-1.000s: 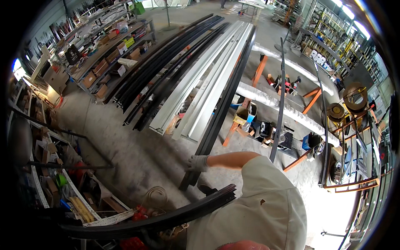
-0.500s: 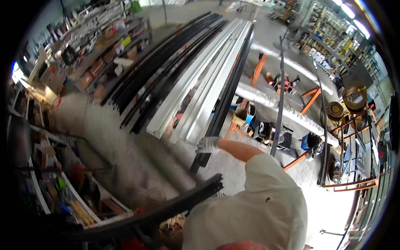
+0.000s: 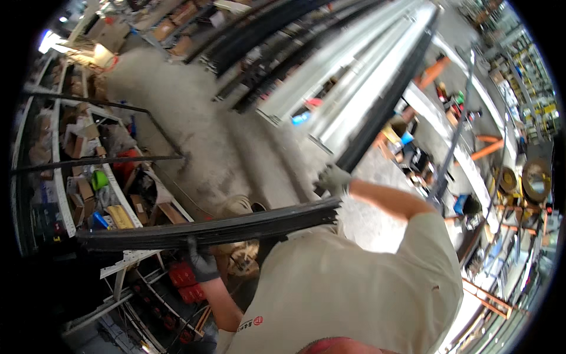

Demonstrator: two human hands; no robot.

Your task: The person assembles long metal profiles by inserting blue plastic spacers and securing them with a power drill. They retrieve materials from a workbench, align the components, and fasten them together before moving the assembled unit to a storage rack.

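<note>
My left hand [image 3: 202, 264], in a grey glove, reaches up from below and is closed around a bundle of long black bars [image 3: 268, 223]. The bundle lies crosswise in front of my torso, its ragged right end near my chest. My right hand [image 3: 334, 180], in a pale glove, is closed on the near end of a long black profile [image 3: 383, 112] that runs away to the upper right. Part of its grip is hidden. Long white profiles [image 3: 339, 106] lie just left of that black profile, blurred at their far ends.
More black profiles [image 3: 259, 41] lie farther left. A shelf rack [image 3: 62, 171] with boxes and a green tape roll stands at the left. Orange stands [image 3: 488, 147] and a wrapped white tube [image 3: 439, 118] are at the right, near tools on the floor. Bare concrete [image 3: 171, 100] shows between.
The view has turned and tilted downward. My left hand has come into sight on the black bundle, which now lies more level. My right hand stays at the black profile's end.
</note>
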